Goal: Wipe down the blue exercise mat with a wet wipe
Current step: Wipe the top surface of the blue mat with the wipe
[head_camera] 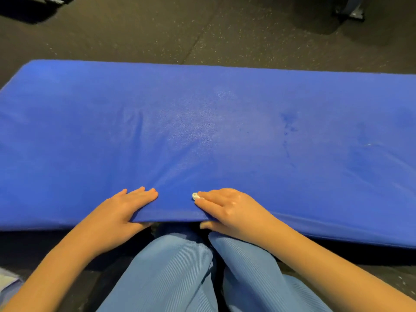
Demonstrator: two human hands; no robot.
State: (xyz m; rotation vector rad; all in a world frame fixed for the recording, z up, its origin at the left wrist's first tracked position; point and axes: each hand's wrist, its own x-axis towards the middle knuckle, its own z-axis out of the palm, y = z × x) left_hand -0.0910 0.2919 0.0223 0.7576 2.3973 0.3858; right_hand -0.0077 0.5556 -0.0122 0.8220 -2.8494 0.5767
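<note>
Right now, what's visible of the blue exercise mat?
The thick blue foam exercise mat lies flat on the dark speckled floor, running past the frame's right edge. Its surface is finely textured, with a sheen near the middle and creases fanning from the near edge. Both hands grip that edge: left hand, and right hand pinching a small white wad.

Blue mat (225,131) of finely pebbled foam with soft sheen, speckled matt rubber floor (180,30), ribbed cloth trousers (171,278)

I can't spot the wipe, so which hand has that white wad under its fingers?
The right hand: a small white wad peeks out at its fingertips. The left hand grips the blue mat edge bare.
</note>
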